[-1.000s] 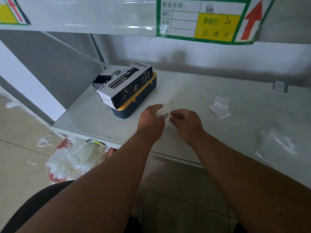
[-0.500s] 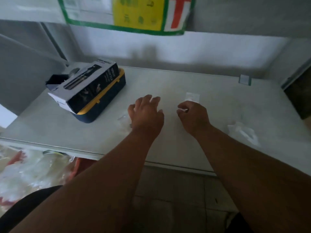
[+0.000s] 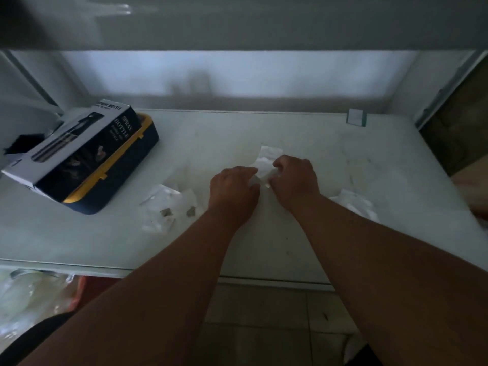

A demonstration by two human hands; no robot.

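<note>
Packet [image 3: 266, 161], earlier held by right hand [image 3: 294, 178] alone, is now pinched by left hand [image 3: 233, 192] too

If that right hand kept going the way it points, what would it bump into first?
The small white packet that the right hand pinches, together with the left hand. Beyond it the way looks free across the shelf to the back wall, though depth is hard to judge.

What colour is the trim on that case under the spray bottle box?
Yellow trim on a dark blue case; head view.
</note>
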